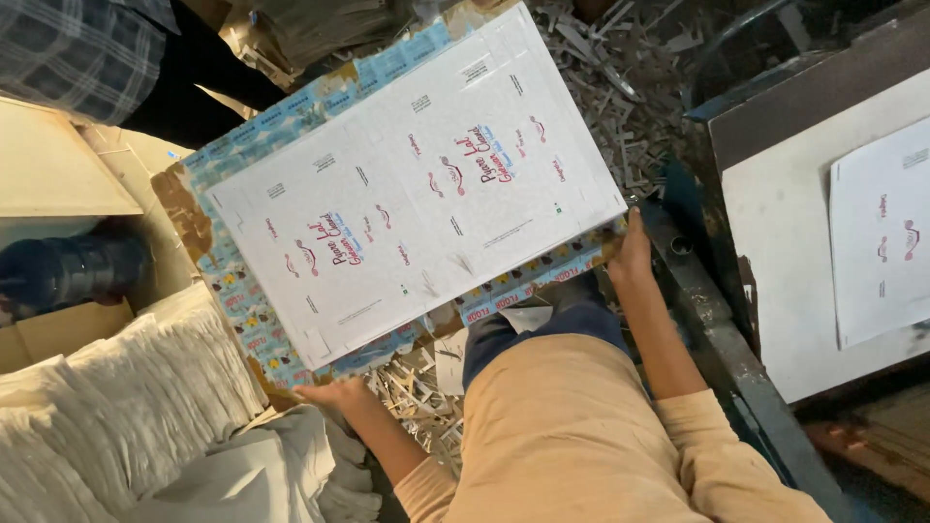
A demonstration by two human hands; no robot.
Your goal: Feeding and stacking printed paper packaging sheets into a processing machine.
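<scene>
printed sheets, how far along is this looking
Done, by the look of it: a heap of white pieces at one side, paper scraps on the floor. In hand: left hand and right hand grip the stack of printed sheets. Left: another printed sheet lies on the table.

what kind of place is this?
Probably a print or carton-making workshop. Both hands, left hand and right hand, hold a board carrying a large white printed sheet of unfolded box layouts. Paper offcuts litter the floor, and stacked white sheets sit alongside.
</scene>
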